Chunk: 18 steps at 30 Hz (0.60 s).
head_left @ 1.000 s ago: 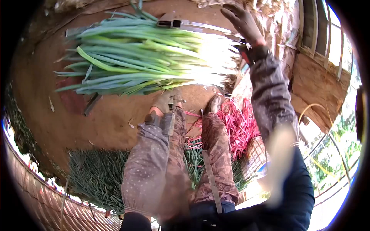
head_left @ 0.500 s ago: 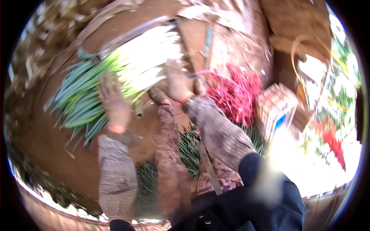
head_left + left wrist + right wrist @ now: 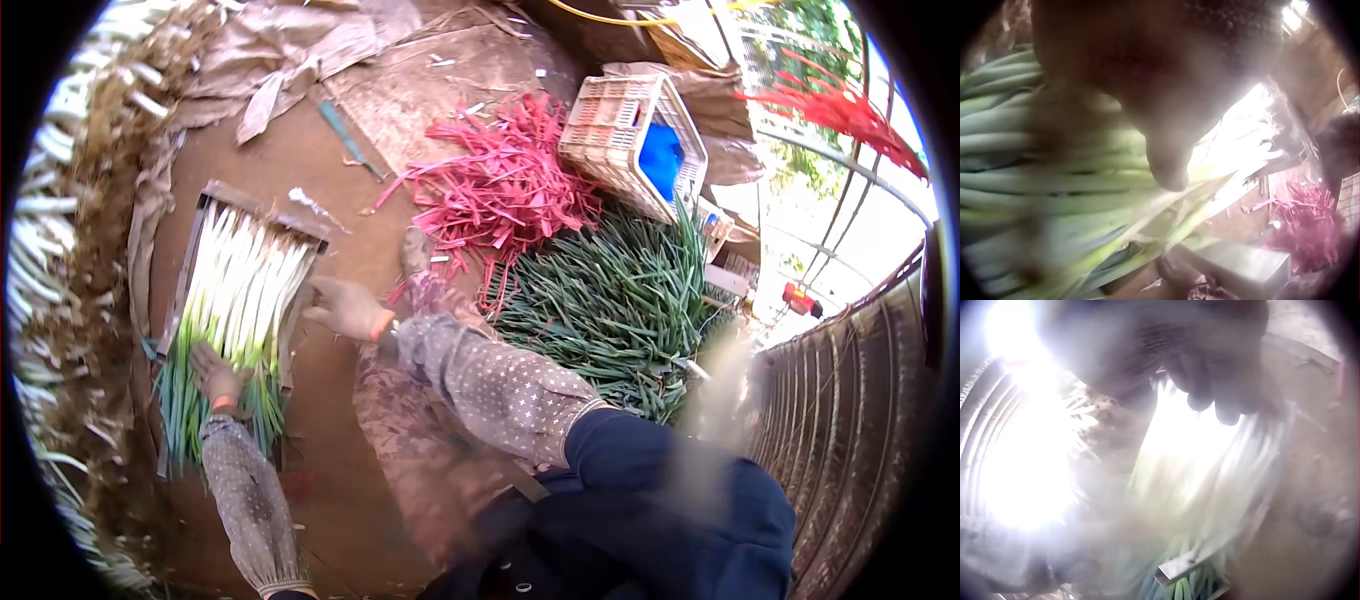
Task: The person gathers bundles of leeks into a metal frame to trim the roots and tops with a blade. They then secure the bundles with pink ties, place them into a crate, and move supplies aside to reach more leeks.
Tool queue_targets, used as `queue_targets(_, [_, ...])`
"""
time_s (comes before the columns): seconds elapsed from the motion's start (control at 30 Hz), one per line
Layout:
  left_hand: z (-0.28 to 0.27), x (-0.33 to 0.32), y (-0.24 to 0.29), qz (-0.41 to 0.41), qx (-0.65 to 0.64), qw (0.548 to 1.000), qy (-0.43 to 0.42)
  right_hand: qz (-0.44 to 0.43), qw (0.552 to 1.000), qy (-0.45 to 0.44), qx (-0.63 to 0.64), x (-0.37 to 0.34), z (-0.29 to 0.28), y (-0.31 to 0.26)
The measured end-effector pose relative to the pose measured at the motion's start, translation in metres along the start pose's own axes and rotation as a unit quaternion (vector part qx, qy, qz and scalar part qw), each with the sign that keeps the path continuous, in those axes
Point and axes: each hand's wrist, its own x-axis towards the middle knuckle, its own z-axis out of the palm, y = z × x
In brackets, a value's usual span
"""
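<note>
Head view, onions: the long onions (image 3: 245, 285) are lying in a metal frame (image 3: 266, 214), to the picture's left of the right hand (image 3: 348, 308).
Long way of the onions: they are running up and down the picture, leaning a bit. The white ends are pointing up to the top bar, and the green leaves (image 3: 178, 410) are hanging down at the bottom.
Left hand: this hand (image 3: 218, 376) is lying on the onions, near where pale stalks are turning green. It is touching them, so it is the nearer of the 2 hands. Its fingers are lying out on top, and they are not wrapping around any stalk.
Right hand: it is reaching toward the white part from the side. In the head view it is staying just outside the frame, with loose fingers and nothing showing in them. The right wrist view is looking too blurry for me to tell about a touch.
In the way: the frame's near side bar (image 3: 287, 368) is standing between the right hand and the onions.
Pink strips: a messy heap (image 3: 510, 185) is sitting past the right hand, beside a tipped crate (image 3: 610, 125).
Green heap: more green leaves (image 3: 610, 310) are lying by the crate, well apart from the frame.
Thin tool: a blue-green tool (image 3: 345, 133) is resting on the ground, beyond the frame.
</note>
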Motion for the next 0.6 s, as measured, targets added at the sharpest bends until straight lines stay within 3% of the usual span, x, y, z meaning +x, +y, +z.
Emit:
queue_targets(0.03, [-0.010,-0.002,0.000,0.009,-0.008,1.000,-0.005,-0.010,0.999,0.026,-0.032,-0.006,-0.009,0.028])
queue_targets(0.07, [-0.017,-0.008,0.000,0.017,-0.012,1.000,-0.011,0.044,0.998,0.016,-0.042,-0.016,-0.028,0.055])
queue_targets(0.13, [-0.018,-0.021,0.002,-0.024,-0.003,0.996,0.081,0.177,0.983,-0.011,-0.041,-0.061,-0.094,0.078])
queue_targets(0.17, [-0.014,-0.024,0.006,-0.047,-0.007,0.990,0.134,0.139,0.990,0.028,-0.013,-0.070,-0.091,0.151])
queue_targets(0.2, [-0.003,-0.028,0.010,-0.032,-0.016,0.982,0.188,0.263,0.964,0.003,-0.031,-0.090,-0.125,0.161])
queue_targets(0.23, [0.012,-0.034,0.012,-0.017,-0.021,0.971,0.238,0.225,0.965,0.078,-0.110,-0.112,-0.125,0.228])
queue_targets(0.27, [0.019,-0.036,0.015,-0.001,-0.022,0.958,0.285,0.250,0.961,0.104,-0.065,-0.139,-0.144,0.260])
queue_targets(0.3, [0.019,-0.049,0.034,0.023,-0.058,0.959,0.276,0.325,0.940,0.075,-0.072,-0.171,-0.198,0.213])
queue_targets(0.37, [0.021,-0.086,0.083,0.059,-0.143,0.965,0.211,0.351,0.928,0.104,-0.073,-0.216,-0.224,0.254])
queue_targets(0.4, [0.028,-0.096,0.105,0.069,-0.238,0.965,0.089,0.346,0.925,0.114,-0.104,-0.238,-0.238,0.255])
queue_targets(0.43, [-0.010,-0.149,0.153,0.165,-0.265,0.945,0.093,0.334,0.929,0.124,-0.102,-0.259,-0.246,0.260])
queue_targets(0.47, [0.008,-0.152,0.170,0.185,-0.156,0.967,0.084,0.320,0.932,0.134,-0.103,-0.279,-0.249,0.264])
queue_targets(0.53, [-0.011,-0.196,0.231,0.329,0.041,0.937,0.112,0.323,0.930,0.148,-0.093,-0.303,-0.251,0.261])
queue_targets(0.6, [-0.030,-0.231,0.279,0.395,0.002,0.917,0.063,0.363,0.913,0.154,-0.104,-0.316,-0.237,0.266])
